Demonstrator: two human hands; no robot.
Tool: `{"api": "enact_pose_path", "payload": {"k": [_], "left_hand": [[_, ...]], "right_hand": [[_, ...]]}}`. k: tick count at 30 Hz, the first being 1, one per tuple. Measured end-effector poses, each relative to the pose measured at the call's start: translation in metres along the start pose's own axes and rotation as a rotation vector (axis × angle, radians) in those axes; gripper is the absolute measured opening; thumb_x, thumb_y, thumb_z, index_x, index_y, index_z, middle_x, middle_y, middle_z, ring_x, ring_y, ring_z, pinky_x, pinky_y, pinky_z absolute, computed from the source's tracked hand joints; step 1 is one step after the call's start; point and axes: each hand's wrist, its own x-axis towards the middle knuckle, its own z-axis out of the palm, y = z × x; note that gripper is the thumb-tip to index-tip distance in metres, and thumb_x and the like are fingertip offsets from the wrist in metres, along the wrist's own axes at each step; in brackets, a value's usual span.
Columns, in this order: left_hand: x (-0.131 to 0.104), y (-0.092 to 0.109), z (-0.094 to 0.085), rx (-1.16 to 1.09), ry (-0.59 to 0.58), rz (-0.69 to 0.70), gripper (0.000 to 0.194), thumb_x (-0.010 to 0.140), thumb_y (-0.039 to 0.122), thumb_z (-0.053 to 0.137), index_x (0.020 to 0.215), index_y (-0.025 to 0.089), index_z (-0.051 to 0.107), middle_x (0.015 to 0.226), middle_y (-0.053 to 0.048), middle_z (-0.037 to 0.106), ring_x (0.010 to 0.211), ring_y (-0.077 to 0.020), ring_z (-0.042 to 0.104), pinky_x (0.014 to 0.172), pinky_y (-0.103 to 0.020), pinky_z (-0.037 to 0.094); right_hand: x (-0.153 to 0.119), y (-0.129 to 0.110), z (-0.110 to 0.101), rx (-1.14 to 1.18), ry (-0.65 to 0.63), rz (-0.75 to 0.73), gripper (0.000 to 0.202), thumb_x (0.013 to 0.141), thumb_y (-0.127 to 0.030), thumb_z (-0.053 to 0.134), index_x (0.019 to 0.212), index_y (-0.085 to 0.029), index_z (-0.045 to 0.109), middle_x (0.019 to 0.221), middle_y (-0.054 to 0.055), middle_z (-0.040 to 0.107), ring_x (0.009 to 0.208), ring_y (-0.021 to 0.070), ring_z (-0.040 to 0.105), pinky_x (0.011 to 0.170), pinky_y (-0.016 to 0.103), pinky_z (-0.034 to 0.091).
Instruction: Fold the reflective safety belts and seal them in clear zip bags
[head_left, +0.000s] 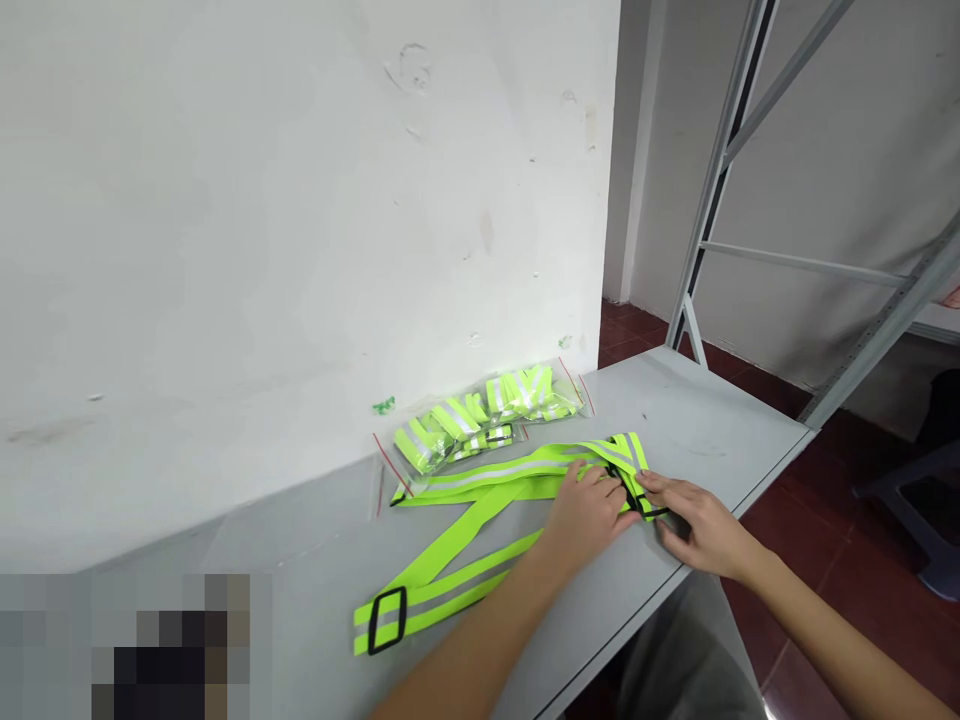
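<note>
A neon-yellow reflective strap vest (pixel 465 590) with silver stripes lies spread on the grey table. Its black buckle (pixel 388 620) rests at the near left end. My left hand (pixel 589 512) has its fingers curled over the bunched straps at the right end, and its fingertips are partly hidden. Just to the right, my right hand (pixel 694 515) grips the folded strap end between thumb and fingers, beside some black trim. The two hands are close together near the table's front edge.
Several clear zip bags (pixel 457 425) with folded neon straps lie against the white wall (pixel 300 220). A metal rack frame (pixel 720 180) rises at the table's (pixel 697 400) far right. A blue-grey stool (pixel 919 520) stands on the red tiled floor (pixel 840 590).
</note>
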Motion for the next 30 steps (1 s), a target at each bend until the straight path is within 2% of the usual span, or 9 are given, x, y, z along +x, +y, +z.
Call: {"api": "enact_pose_path", "payload": {"k": [2, 5, 9, 13, 16, 20, 23, 26, 30], "left_hand": [[0.005, 0.004, -0.007, -0.011, 0.033, 0.019, 0.028, 0.094, 0.037, 0.044, 0.106, 0.022, 0.064, 0.103, -0.005, 0.069, 0.108, -0.0239, 0.054, 0.099, -0.044, 0.036], [0.014, 0.006, -0.009, -0.013, 0.081, -0.063, 0.034, 0.093, 0.032, 0.042, 0.121, 0.021, 0.058, 0.124, -0.006, 0.062, 0.121, -0.0252, 0.047, 0.101, -0.043, 0.037], [0.016, -0.001, 0.004, 0.047, -0.041, -0.15, 0.048, 0.098, 0.042, 0.028, 0.14, 0.022, 0.041, 0.149, -0.007, 0.041, 0.137, -0.0298, 0.032, 0.106, -0.055, 0.031], [0.002, -0.006, 0.011, 0.008, -0.124, -0.172, 0.054, 0.1, 0.045, 0.02, 0.149, 0.023, 0.024, 0.157, -0.006, 0.024, 0.141, -0.0269, 0.028, 0.108, -0.055, 0.03], [-0.008, -0.007, 0.01, -0.023, -0.15, -0.15, 0.055, 0.1, 0.043, 0.019, 0.15, 0.023, 0.017, 0.158, -0.007, 0.02, 0.144, -0.0238, 0.023, 0.112, -0.055, 0.022], [-0.018, -0.009, 0.005, -0.1, -0.2, -0.112, 0.056, 0.1, 0.042, 0.021, 0.151, 0.019, 0.016, 0.158, -0.008, 0.017, 0.145, -0.0204, 0.017, 0.117, -0.051, 0.013], [-0.027, -0.01, -0.001, -0.172, -0.237, -0.088, 0.062, 0.098, 0.047, 0.023, 0.151, 0.017, 0.012, 0.158, -0.009, 0.016, 0.146, -0.0183, 0.014, 0.118, -0.045, 0.012], [-0.037, -0.006, -0.009, -0.189, -0.247, -0.054, 0.076, 0.092, 0.058, 0.035, 0.151, 0.015, 0.012, 0.157, -0.012, 0.018, 0.145, -0.0211, 0.018, 0.118, -0.044, 0.013], [-0.052, 0.005, -0.025, -0.145, -0.179, -0.085, 0.065, 0.089, 0.046, 0.049, 0.145, 0.021, 0.028, 0.147, -0.008, 0.044, 0.135, -0.0223, 0.039, 0.116, -0.044, 0.019]], "right_hand": [[-0.001, 0.001, 0.001, 0.03, 0.003, 0.01, 0.037, 0.08, -0.013, 0.052, 0.116, -0.022, 0.057, 0.133, 0.012, 0.058, 0.127, 0.0255, 0.051, 0.101, 0.043, 0.047], [0.0, 0.001, 0.004, 0.067, 0.015, 0.02, 0.032, 0.083, -0.014, 0.052, 0.113, -0.022, 0.059, 0.131, 0.012, 0.06, 0.127, 0.0272, 0.051, 0.1, 0.046, 0.046], [0.0, -0.001, 0.002, 0.124, -0.006, 0.045, 0.032, 0.084, -0.013, 0.052, 0.113, -0.023, 0.06, 0.13, 0.011, 0.061, 0.128, 0.0265, 0.049, 0.102, 0.047, 0.045], [0.002, -0.002, -0.009, 0.101, -0.15, 0.04, 0.054, 0.077, -0.009, 0.054, 0.129, -0.024, 0.052, 0.141, 0.009, 0.051, 0.133, 0.0235, 0.044, 0.107, 0.043, 0.041], [0.008, 0.004, -0.012, -0.013, -0.202, 0.002, 0.059, 0.076, -0.008, 0.053, 0.132, -0.024, 0.05, 0.145, 0.008, 0.047, 0.136, 0.024, 0.04, 0.107, 0.044, 0.039], [0.022, 0.016, -0.002, -0.157, -0.179, -0.137, 0.058, 0.073, -0.008, 0.059, 0.128, -0.024, 0.054, 0.142, 0.011, 0.05, 0.134, 0.0295, 0.041, 0.105, 0.052, 0.038], [0.027, 0.021, 0.007, -0.171, -0.132, -0.236, 0.054, 0.076, -0.007, 0.058, 0.128, -0.019, 0.053, 0.135, 0.014, 0.057, 0.128, 0.027, 0.05, 0.105, 0.05, 0.04], [0.024, 0.017, 0.012, -0.143, -0.083, -0.3, 0.047, 0.081, -0.01, 0.056, 0.128, -0.019, 0.052, 0.129, 0.014, 0.061, 0.124, 0.0249, 0.054, 0.106, 0.048, 0.042], [0.02, 0.001, 0.013, -0.083, -0.041, -0.398, 0.04, 0.083, -0.018, 0.059, 0.122, -0.022, 0.056, 0.124, 0.012, 0.065, 0.118, 0.0254, 0.058, 0.108, 0.048, 0.041]]}}
